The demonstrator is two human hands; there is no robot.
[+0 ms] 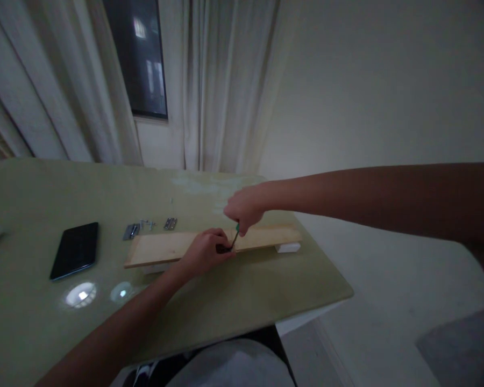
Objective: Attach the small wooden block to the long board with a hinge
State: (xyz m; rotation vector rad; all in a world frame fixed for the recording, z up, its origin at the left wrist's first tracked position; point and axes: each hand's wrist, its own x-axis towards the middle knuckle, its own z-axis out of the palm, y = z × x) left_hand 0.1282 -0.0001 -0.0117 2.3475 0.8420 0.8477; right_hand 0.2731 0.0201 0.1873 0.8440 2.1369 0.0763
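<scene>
My right hand [248, 207] is closed around the green handle of a screwdriver [234, 239], whose shaft slants down and left to the board edge. Beside its tip, my left hand [207, 250] has its fingers and thumb curled over a dark metal piece, apparently a hinge [223, 248], holding it at the wood. Two pale wooden boards, a left one [161, 247] and a right one [270, 236], seem to meet under my hands; the joint is largely covered. White blocks [288, 248] prop the wood up off the table.
Behind the left board lie a hinge [170, 223], several screws [147, 223] and a small grey packet [131, 231]. A black tablet [76, 250] rests farther left on the green-covered table [266, 290]. The table's right edge runs close to the wall [379, 107]; curtains [226, 80] hang behind.
</scene>
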